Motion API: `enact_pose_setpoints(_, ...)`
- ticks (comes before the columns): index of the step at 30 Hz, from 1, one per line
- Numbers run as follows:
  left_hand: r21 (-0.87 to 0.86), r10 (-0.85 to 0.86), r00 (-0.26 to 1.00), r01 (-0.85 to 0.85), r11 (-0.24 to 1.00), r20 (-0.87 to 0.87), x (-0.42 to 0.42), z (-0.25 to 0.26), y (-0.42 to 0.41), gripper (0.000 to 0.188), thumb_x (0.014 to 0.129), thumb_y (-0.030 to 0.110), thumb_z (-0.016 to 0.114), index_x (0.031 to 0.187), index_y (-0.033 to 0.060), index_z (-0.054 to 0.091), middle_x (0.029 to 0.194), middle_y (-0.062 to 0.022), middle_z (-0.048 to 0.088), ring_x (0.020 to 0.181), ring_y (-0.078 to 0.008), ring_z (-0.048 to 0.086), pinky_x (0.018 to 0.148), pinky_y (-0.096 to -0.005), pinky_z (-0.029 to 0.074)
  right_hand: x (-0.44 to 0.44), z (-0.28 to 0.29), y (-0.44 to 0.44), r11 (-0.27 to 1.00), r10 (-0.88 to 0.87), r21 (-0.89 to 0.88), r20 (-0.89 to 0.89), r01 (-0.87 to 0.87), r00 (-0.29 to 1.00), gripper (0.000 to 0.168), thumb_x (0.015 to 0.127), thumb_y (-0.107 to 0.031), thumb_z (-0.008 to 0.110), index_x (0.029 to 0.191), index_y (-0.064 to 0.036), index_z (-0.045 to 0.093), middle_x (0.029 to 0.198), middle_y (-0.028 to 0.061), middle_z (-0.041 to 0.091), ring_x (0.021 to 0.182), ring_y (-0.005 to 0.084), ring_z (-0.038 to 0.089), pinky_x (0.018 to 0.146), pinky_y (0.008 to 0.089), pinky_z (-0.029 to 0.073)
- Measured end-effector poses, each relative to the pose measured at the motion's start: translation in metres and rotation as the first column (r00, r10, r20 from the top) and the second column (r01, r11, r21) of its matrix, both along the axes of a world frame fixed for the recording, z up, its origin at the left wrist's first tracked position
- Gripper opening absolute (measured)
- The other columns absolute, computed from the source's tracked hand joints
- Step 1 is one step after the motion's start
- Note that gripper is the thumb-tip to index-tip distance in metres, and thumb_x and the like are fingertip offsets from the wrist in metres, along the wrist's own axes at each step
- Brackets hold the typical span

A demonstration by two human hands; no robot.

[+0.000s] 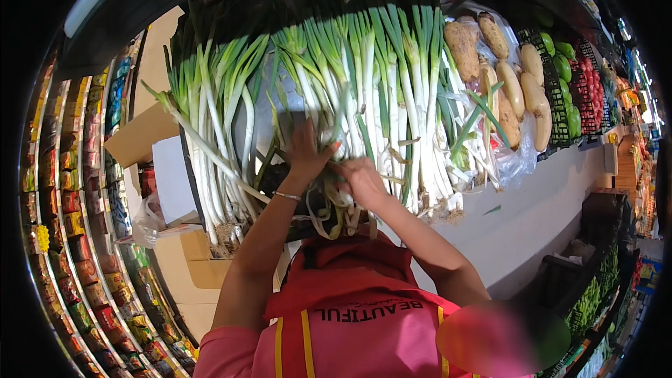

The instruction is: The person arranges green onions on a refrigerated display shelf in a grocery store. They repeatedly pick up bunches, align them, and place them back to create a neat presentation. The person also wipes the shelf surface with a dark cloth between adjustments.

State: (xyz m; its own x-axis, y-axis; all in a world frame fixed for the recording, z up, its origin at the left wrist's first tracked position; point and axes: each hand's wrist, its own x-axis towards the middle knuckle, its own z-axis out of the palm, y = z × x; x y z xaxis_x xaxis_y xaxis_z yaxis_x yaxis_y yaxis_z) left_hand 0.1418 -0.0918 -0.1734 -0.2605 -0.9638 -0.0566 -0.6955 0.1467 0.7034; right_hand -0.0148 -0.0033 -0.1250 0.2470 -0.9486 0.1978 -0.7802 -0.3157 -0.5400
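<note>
Long green onions point(367, 79) lie side by side across a dark display stand, green tops away from me and white stalks towards me. My left hand point(306, 155), with a bracelet at the wrist, rests spread at the left edge of the middle group, its fingers against the stalks. Close to its right, my right hand point(362, 178) has bent fingers at the same stalks; whether it grips one is hard to tell. Peeled, limp outer leaves point(336, 223) hang below the hands. Another group of green onions point(212, 142) lies to the left, one stalk slanting across it.
Lotus roots point(512, 89) on plastic film lie right of the onions, then crates of green peppers point(564, 73) and red produce point(590, 89). Cardboard boxes point(202, 262) stand on the left, beside shelves of packaged goods point(79, 220). Green vegetables point(590, 299) fill a stand at lower right.
</note>
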Motion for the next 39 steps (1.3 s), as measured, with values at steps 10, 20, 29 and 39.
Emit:
enact_pose_setpoints(10, -0.025, -0.229, 0.97, 0.231, 0.973, 0.078, -0.026, -0.022, 0.025, 0.065, 0.075, 0.013, 0.057, 0.132, 0.0035, 0.028, 0.135, -0.0312, 0.021, 0.125, -0.0468, 0.022, 0.104, -0.047, 0.023, -0.13, -0.003, 0.02, 0.691, -0.721, 0.055, -0.015, 0.721, 0.692, 0.054, 0.074, -0.026, 0.068, 0.112, 0.007, 0.049, 0.104, 0.0246, 0.049, 0.094, 0.0388, 0.047, 0.084, 0.0432, 0.039)
enact_pose_setpoints(20, -0.174, -0.186, 0.939, 0.139, 0.975, -0.29, -0.043, 0.058, 0.0, 0.036, 0.077, 0.002, 0.057, 0.113, 0.0038, 0.05, 0.103, -0.0166, 0.053, 0.092, -0.0271, 0.055, 0.078, -0.0347, 0.046, -0.118, 0.014, -0.001, 0.615, -0.767, 0.174, -0.096, 0.769, 0.634, 0.058, 0.065, -0.027, 0.071, 0.103, 0.006, 0.043, 0.08, 0.0254, 0.059, 0.077, 0.0409, 0.058, 0.069, 0.0438, 0.046)
enact_pose_setpoints(29, 0.598, 0.469, 0.383, 0.618, 0.51, -0.796, -0.143, 0.106, 0.01, 0.04, 0.092, 0.027, 0.047, 0.119, -0.0036, 0.044, 0.111, -0.0171, 0.056, 0.094, -0.0231, 0.059, 0.084, -0.0324, 0.048, -0.115, 0.089, 0.005, 0.646, -0.727, 0.746, 0.536, 0.163, 0.429, 0.035, 0.082, -0.018, 0.065, 0.11, 0.0, 0.053, 0.092, 0.0109, 0.061, 0.072, 0.0154, 0.058, 0.062, 0.0273, 0.05)
enact_pose_setpoints(39, 0.431, 0.353, 0.255, 0.632, 0.644, -0.9, -0.114, 0.117, -0.002, 0.039, 0.087, 0.025, 0.053, 0.117, 0.0023, 0.042, 0.1, -0.0136, 0.056, 0.1, -0.0275, 0.056, 0.084, -0.0407, 0.047, -0.111, 0.075, 0.028, 0.797, -0.604, 0.604, 0.795, 0.013, 0.048, 0.03, 0.094, -0.025, 0.045, 0.11, -0.001, 0.049, 0.084, 0.0102, 0.06, 0.065, 0.0149, 0.058, 0.056, 0.0266, 0.051)
